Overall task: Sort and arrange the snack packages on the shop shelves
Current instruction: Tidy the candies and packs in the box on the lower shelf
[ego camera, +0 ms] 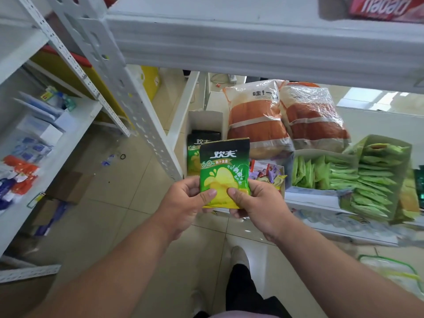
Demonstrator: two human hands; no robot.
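A green and black snack packet (pixel 223 166) with a yellow fruit picture stands upright in front of the shelf. My left hand (pixel 185 203) and my right hand (pixel 257 203) both pinch its bottom edge, thumbs on the front. Just behind it a white box (pixel 204 121) holds more packets of the same kind (pixel 192 154). To the right on the same shelf sit a small box of mixed wrapped sweets (pixel 268 173) and a box of green sachets (pixel 321 173).
Two large orange and white bags (pixel 259 125) lie at the back of the shelf. A tipped green carton of sachets (pixel 378 177) sits at the right. A white perforated upright (pixel 128 88) rises left of my hands. Another shelf unit (pixel 46 143) with small goods stands far left.
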